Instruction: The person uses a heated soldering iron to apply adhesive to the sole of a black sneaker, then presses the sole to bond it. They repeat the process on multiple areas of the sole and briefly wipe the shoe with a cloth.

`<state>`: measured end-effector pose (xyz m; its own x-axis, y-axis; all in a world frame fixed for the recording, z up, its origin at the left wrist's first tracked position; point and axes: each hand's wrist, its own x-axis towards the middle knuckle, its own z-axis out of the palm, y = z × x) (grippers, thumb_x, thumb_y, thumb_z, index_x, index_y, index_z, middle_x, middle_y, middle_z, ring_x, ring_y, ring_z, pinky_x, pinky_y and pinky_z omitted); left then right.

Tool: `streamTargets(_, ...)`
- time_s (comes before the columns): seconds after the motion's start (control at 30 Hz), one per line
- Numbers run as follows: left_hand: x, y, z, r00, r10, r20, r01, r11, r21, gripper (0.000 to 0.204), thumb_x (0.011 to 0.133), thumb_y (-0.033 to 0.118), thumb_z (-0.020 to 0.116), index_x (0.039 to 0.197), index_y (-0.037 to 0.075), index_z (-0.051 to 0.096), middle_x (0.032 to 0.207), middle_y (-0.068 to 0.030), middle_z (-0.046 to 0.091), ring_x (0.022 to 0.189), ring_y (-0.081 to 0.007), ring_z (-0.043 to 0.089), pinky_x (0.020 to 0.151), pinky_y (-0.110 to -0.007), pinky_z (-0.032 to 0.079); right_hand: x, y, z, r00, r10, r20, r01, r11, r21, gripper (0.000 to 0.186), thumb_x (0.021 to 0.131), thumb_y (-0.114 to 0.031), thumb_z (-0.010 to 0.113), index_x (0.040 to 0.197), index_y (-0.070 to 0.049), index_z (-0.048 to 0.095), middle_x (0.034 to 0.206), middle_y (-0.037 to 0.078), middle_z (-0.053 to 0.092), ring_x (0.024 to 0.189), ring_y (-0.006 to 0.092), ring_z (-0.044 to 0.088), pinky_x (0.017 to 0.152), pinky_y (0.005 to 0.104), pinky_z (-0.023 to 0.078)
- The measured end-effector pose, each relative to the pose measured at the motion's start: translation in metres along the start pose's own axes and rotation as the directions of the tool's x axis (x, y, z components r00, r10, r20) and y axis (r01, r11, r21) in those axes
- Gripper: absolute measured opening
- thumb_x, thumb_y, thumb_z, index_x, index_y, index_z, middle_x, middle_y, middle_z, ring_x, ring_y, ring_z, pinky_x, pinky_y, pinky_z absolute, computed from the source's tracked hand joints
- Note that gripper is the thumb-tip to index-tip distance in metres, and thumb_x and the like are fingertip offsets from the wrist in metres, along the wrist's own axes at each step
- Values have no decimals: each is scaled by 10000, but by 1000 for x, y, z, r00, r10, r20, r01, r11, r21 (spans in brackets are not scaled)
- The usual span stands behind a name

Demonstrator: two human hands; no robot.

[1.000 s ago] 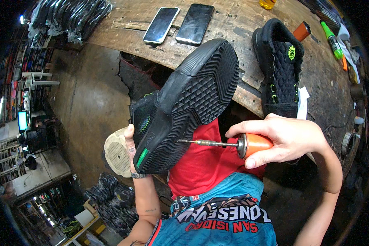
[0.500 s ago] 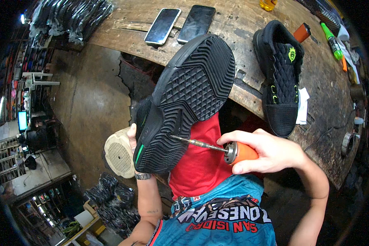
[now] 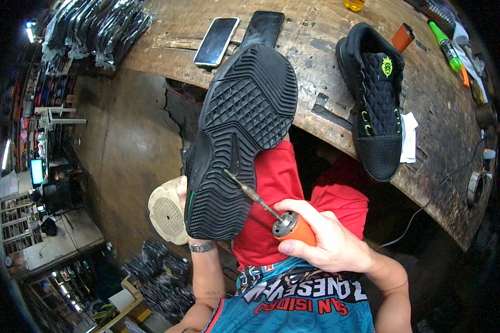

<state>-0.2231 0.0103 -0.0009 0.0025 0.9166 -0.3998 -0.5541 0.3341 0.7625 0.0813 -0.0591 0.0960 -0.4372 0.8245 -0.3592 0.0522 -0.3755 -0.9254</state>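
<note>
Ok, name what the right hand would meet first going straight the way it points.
Led by its orange-handled tool, the right hand would likely meet the black sneaker's sole first; contact now is unclear.

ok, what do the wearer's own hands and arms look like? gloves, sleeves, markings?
No gloves or forearm sleeves visible. The left hand is mostly hidden; its wrist wears a silver-grey link band, and a small dark mark shows on that forearm. The right hand shows no band.
</note>
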Motion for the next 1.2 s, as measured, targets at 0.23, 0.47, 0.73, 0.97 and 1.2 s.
streamTargets(0.23, -3, -2, 3, 1000, 27, -4, -27, 1000, 16, 579, 1057, 502, 462, 1374, 35, 593, 1329, -117, 669, 1168, -260, 650, 1056, -410, 508, 8, 25, 19, 970, -173, -173, 174, 985, -12, 661, 928, -319, 785, 1447, -45, 481, 1056, 129, 702, 956, 242, 718, 873, 361, 549)
streamTargets(0.47, -7, -6, 12, 1000, -11, -25, 8, 996, -92, 558, 1083, 495, 407, 1363, 52, 598, 1322, -103, 669, 1173, -246, 645, 1058, -404, 505, 9, 26, 33, 973, -152, -177, 167, 983, 73, 620, 983, -356, 722, 1434, -34, 444, 1023, 193, 720, 921, 355, 748, 789, 417, 577)
streamTargets(0.73, -7, -6, 16, 987, 113, 118, -117, 993, 29, 509, 1097, 442, 388, 1370, 58, 582, 1344, -108, 657, 1208, -258, 633, 1079, -417, 497, 0, 25, 30, 980, -102, -173, 121, 987, 102, 613, 990, -366, 710, 1434, -35, 446, 1028, 199, 720, 929, 363, 747, 796, 423, 577)
streamTargets(0.97, -9, 0, 17, 860, 126, 495, -11, 973, -229, 492, 1138, 345, 343, 1496, 35, 475, 1494, -115, 560, 1339, -259, 550, 1194, -412, 401, 6, 32, 23, 947, -204, -249, 194, 979, -62, 636, 917, -301, 782, 1416, -19, 505, 1094, 178, 706, 1016, 298, 724, 902, 381, 548)
streamTargets(1.2, -7, -5, 13, 858, 167, 486, -68, 974, -216, 523, 1132, 372, 372, 1516, 28, 458, 1515, -126, 541, 1362, -249, 533, 1193, -401, 406, 11, 30, 12, 928, -280, -245, 242, 955, -173, 669, 929, -353, 775, 1431, -13, 494, 1056, 211, 729, 944, 386, 739, 817, 420, 583)
